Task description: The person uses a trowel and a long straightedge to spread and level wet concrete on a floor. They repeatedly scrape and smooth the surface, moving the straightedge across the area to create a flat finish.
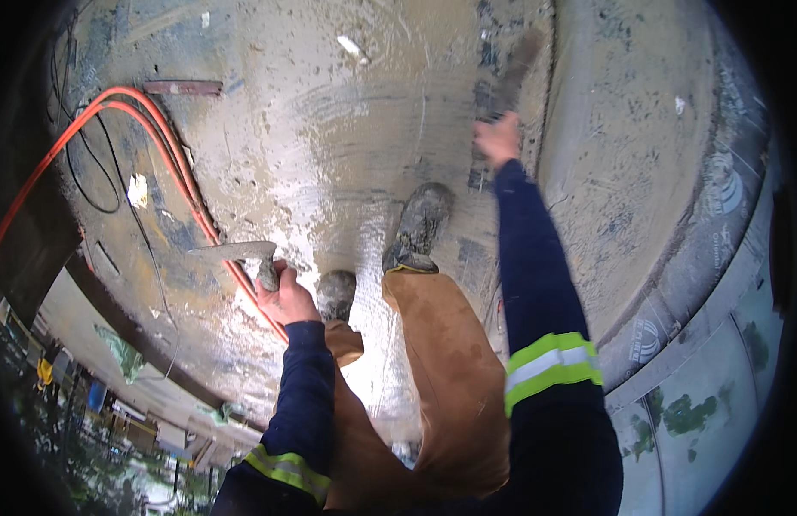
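Observation:
My left hand (pixel 291 298) is closed around the handle of a mud-caked trowel (pixel 233 251), whose thin blade points left, above the orange hoses. My right hand (pixel 500 138) reaches far forward and grips a long, flat trowel (pixel 517 70). This blade is smeared by motion and lies close to the wet grey floor (pixel 398 112), beside a raised seam. I cannot tell whether it touches the surface. The fingers of the right hand are partly blurred.
Two orange hoses (pixel 162 129) curve along the left, near a thin black cable (pixel 114 172). A reddish bar (pixel 183 88) lies at the far left. My muddy boots (pixel 424 219) stand on the wet surface. A curved, plastic-covered edge (pixel 673 318) runs along the right.

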A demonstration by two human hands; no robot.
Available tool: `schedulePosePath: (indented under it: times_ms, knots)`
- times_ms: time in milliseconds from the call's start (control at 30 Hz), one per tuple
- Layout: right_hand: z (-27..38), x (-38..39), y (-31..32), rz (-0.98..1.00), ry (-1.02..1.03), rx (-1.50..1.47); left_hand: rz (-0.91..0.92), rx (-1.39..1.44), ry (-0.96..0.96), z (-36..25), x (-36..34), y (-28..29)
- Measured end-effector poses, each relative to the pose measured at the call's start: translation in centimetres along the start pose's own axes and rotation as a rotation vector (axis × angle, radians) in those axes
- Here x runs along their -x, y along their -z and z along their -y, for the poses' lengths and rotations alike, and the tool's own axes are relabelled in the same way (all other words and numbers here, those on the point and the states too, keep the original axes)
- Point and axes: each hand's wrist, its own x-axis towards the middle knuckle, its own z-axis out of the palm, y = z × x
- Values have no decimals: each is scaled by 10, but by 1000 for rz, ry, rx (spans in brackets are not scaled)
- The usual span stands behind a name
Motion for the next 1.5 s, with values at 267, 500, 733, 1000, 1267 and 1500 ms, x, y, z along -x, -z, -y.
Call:
schedulePosePath:
  times_ms: [267, 500, 733, 1000, 1267, 1500]
  knots:
    - [124, 169, -112, 615, 308, 36, 13, -141, 97, -59, 80, 1]
    - [76, 96, -3, 64, 336, 59, 63, 15, 166, -63, 55, 27]
    - [68, 48, -45, 91, -53, 199, -88, -96, 144, -27, 17, 21]
    - [119, 235, -200, 638, 392, 241, -81, 5, 173, -15, -3, 24]
    - [55, 162, -60, 166, 425, 148, -70, 24, 297, -27, -1, 42]
    - [47, 216, -173, 215, 41, 3, -80, 60, 207, -29, -4, 34]
